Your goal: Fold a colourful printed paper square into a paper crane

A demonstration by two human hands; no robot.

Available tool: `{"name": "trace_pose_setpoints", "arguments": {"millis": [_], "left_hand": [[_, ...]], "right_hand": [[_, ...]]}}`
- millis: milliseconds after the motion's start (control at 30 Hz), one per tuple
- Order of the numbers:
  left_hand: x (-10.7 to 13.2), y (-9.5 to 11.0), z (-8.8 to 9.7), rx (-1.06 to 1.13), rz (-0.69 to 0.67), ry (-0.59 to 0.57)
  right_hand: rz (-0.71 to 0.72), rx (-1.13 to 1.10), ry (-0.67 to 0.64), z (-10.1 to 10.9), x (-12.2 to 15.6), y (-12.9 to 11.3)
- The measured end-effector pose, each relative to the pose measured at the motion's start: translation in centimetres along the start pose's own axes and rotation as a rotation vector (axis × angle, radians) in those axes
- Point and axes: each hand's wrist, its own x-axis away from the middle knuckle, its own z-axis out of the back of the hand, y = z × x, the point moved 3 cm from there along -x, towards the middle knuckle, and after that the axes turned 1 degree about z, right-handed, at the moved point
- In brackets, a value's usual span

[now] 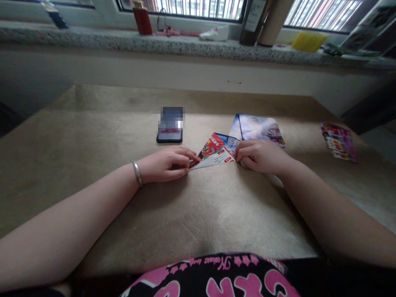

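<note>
Both hands rest on the counter (62, 136) at either end of a folded leaflet (215, 153), which lies flat near the middle, just in front of the person. The left hand (165, 164), with a silver bangle (137, 173) at the wrist, has fingertips closed on the leaflet's pointed left corner. The right hand (261, 156) is curled down onto the right corner, though whether it pinches or only presses cannot be told. One smartphone (169, 126) lies just beyond the left hand, its screen blurred out. Three printed sheets show in all: the folded one, a second leaflet (260, 128) partly hidden behind the right hand, and a third leaflet (338, 141) well apart near the counter's right edge. Bare brown covering spreads wide to the left and between the forearms. Along the window ledge (93, 39) beyond stand a red cup (142, 20), a dark bottle (253, 20) cut off at the top, and a yellow pad (309, 41).
</note>
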Motion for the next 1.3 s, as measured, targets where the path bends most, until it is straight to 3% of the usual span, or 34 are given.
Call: {"name": "trace_pose_setpoints", "arguments": {"millis": [233,467,733,1033,1300], "left_hand": [[-0.3,-0.1,-0.2,-0.037,0.087,0.075],[-0.6,0.0,-0.4,-0.2,0.082,0.108],[-0.7,0.4,-0.4,-0.333,0.225,-0.073],[-0.8,1.3,-0.7,-0.279,0.211,-0.048],[-1.2,2.3,-1.1,-0.374,0.316,0.013]], "right_hand": [[-0.221,0.176,0.072,-0.4,-0.5,-1.3],[-0.123,0.134,0.096,-0.9,-1.7,-2.8],[-0.1,0.066,0.17,-1.1,-2.1,-2.6],[-0.083,-0.003,0.175,-1.5,-2.3,-2.5],[-0.143,-0.094,0.165,-1.3,-2.7,-2.8]]}}
